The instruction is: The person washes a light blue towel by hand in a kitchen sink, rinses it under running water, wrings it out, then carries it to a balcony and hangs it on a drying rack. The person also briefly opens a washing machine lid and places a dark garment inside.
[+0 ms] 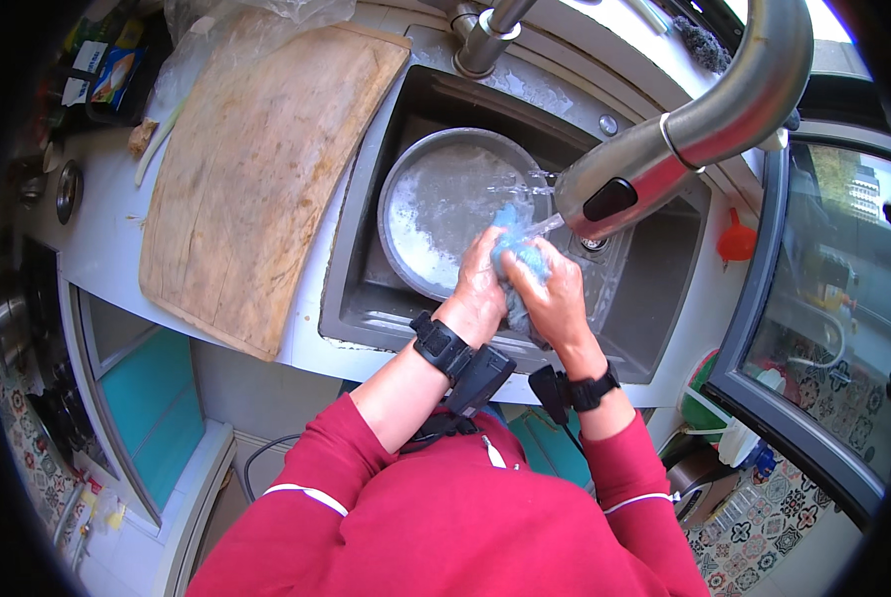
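Observation:
Both of my hands grip a wet light-blue cloth (529,257) over the sink (650,306). My left hand (482,277) clasps its left side, and my right hand (561,287) closes around its right side. Water runs onto the cloth from the steel pull-out faucet head (602,190) just above. Below and to the left, a round metal basin (445,198) sits in the sink, with water and white suds in it. Part of the basin's right side is hidden by my hands and the water. A dark wet part of the cloth hangs under my hands.
A large wooden cutting board (259,179) lies left of the sink, partly under clear plastic film (225,30). Beside it are a green onion stalk (160,142) and a piece of ginger (142,137). An opened window (826,298) juts in at right, near an orange funnel (736,237).

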{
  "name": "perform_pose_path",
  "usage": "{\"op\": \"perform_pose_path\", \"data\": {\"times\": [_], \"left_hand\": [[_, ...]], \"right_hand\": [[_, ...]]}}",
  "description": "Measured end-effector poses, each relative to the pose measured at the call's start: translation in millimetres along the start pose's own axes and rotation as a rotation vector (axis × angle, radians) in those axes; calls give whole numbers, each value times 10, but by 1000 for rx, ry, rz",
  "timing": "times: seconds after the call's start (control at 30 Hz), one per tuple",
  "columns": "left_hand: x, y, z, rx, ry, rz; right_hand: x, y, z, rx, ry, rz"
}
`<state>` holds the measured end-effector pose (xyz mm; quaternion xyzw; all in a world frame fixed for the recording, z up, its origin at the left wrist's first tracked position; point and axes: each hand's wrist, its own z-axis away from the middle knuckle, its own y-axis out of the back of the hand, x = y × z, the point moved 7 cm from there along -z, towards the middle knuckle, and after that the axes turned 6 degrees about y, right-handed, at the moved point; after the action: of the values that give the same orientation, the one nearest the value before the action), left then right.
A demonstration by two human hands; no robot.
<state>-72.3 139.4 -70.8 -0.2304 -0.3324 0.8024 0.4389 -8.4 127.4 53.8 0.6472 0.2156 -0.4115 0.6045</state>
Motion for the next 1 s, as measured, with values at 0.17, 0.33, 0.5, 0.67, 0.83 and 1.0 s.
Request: {"op": "perform_pose_path", "data": {"times": [0.17, 0.33, 0.5, 0.67, 0.83, 1.0], "left_hand": [[11, -38, 214, 131, -137, -129], [94, -101, 159, 154, -42, -62], [-26, -159, 164, 188, -31, -149], [144, -145, 345, 62, -83, -325], [535, -137, 297, -81, -103, -86], [360, -249, 175, -119, 9, 136]], "right_hand": [[460, -50, -276, 41, -29, 380], [309, 93, -69, 86, -69, 252], [86, 61, -119, 90, 1, 224], [189, 178, -209, 79, 146, 481], [-17, 112, 211, -192, 350, 302], [384, -69, 136, -95, -247, -557]]}}
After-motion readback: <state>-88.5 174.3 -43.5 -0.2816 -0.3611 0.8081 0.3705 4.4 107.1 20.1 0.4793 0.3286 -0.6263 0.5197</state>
